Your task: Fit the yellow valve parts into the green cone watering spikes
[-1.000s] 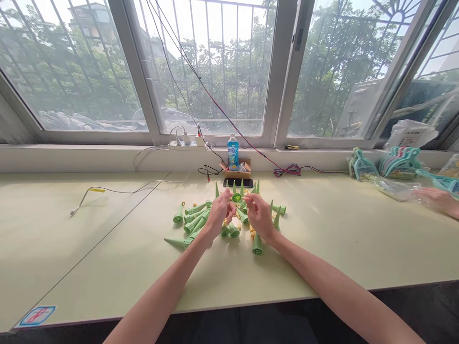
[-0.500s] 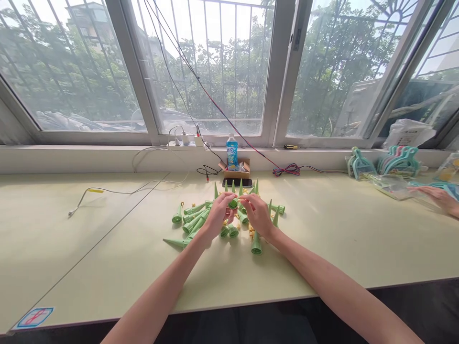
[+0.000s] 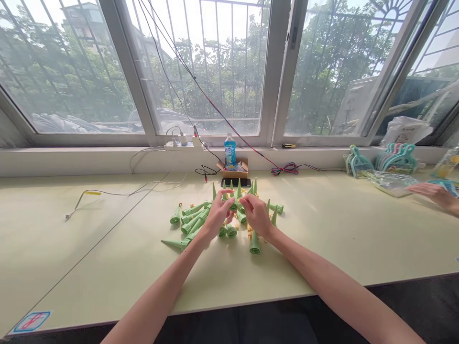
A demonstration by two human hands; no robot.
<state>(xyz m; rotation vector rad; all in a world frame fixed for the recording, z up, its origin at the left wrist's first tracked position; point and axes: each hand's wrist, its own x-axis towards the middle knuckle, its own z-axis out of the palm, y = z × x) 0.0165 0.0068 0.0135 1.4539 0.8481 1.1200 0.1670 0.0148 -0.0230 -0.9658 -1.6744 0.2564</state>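
1 green cone (image 3: 233,206) sits between the 2 hands, gripped by the left hand (image 3: 217,210).
Its open end looks turned toward the person; its tip is hidden. The right hand (image 3: 255,212) is just to the right of it, fingers bent in; I can't tell if they pinch anything. Other green cones (image 3: 196,221) and yellow bits (image 3: 250,232) crowd around both hands, with a phone (image 3: 245,182) behind.

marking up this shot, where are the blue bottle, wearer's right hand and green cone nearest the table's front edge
Blue bottle (image 3: 230,153): head view, front of body
Wearer's right hand (image 3: 258,215): head view, back of hand
Green cone (image 3: 255,242): head view, wide end's side
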